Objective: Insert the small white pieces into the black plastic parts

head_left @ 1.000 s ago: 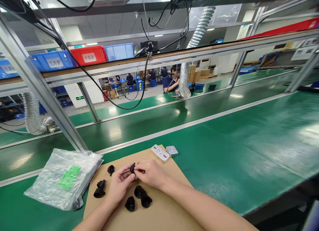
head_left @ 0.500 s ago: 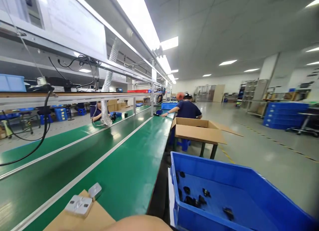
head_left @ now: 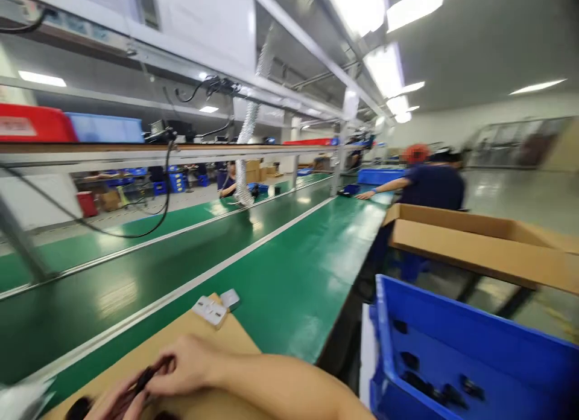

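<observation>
At the bottom of the view, my right hand (head_left: 187, 365) is closed, its thumb and fingers pinching a small black part (head_left: 143, 379). My left hand (head_left: 115, 403) meets it from the lower left, fingers closed around the same part; the frame edge cuts this hand off. Both hands are over a brown cardboard sheet (head_left: 237, 335) on the green table. Another dark piece (head_left: 79, 408) lies left of my left hand, blurred. Beyond my right hand are a pale block with dark slots (head_left: 210, 311) and a smaller pale block (head_left: 230, 299).
A blue bin (head_left: 452, 305) holding several black parts (head_left: 452, 396) stands at the right, with an open cardboard box (head_left: 465, 242) behind it. A clear plastic bag (head_left: 25, 400) is at lower left. Farther along the green bench (head_left: 289, 257), a co-worker in dark clothing (head_left: 432, 184) reaches across.
My view has turned left and down. Both hands and the black part have come into view, where before only a bit of skin showed at the bottom edge.
</observation>
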Demonstrator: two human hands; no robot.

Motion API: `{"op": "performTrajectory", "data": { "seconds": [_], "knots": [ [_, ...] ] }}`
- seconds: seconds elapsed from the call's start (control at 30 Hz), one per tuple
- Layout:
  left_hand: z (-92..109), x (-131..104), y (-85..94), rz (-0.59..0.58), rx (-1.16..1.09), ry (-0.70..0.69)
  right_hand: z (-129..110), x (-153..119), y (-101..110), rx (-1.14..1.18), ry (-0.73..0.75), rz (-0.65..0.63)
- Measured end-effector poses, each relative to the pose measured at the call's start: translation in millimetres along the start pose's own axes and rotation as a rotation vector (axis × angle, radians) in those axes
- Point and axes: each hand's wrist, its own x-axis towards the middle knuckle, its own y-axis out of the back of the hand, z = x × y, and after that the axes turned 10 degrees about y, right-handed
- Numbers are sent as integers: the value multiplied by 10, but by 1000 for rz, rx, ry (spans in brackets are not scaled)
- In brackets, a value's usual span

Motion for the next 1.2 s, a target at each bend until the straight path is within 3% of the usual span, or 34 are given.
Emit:
{"op": "performTrajectory", "data": {
  "seconds": [0.07, 0.13, 0.33, 0.5, 0.93, 1.2],
  "knots": [
    [45, -193, 279, 26, 64, 36, -16, -11, -57, -6, 44, -10],
    [131, -284, 351, -8, 97, 16, -24, 5, -89, -27, 89, -1],
    [237, -262, 239, -37, 136, -16, -91, 8, -44, -11, 145, 30],
    [227, -320, 269, -33, 171, 13, -142, -12, -26, 25, 136, 35],
    [316, -374, 262, 7, 326, -180, -192, -42, -26, -47, 231, 90],
    [339, -385, 271, -1, 339, -168, -286, -66, -33, -98, 291, 136]
  ]
}}
